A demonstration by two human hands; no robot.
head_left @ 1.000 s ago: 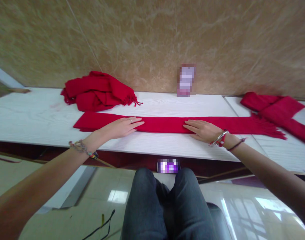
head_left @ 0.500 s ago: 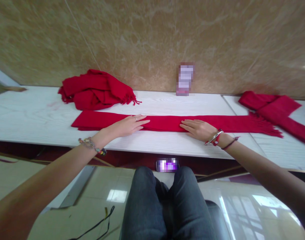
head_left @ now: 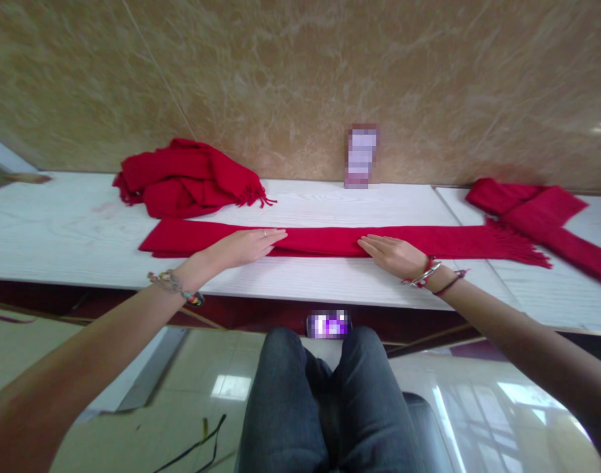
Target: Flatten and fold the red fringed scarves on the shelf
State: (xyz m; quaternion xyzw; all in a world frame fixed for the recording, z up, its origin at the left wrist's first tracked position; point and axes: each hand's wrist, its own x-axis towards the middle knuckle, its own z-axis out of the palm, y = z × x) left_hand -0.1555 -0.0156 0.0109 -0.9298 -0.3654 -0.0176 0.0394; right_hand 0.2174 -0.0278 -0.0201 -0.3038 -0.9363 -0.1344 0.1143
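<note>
A long red scarf point(head_left: 324, 240) lies folded lengthwise and stretched flat across the white table point(head_left: 64, 230), its fringe at the right end. My left hand point(head_left: 244, 246) rests flat on the scarf left of its middle, fingers stretched out and pointing right. My right hand point(head_left: 391, 253) lies flat on the scarf right of its middle, fingers together and pointing left. Neither hand grips the cloth. Bracelets circle both wrists.
A heap of red scarves point(head_left: 186, 179) sits at the back left against the marbled wall. Another red scarf point(head_left: 541, 213) lies at the right on a second tabletop. A small blurred object point(head_left: 362, 157) stands against the wall. My knees in dark trousers point(head_left: 324, 394) are below the table edge.
Both hands have slid slightly along the scarf, staying flat on it; the left drew a little back to the left. The scarf lies as before.
</note>
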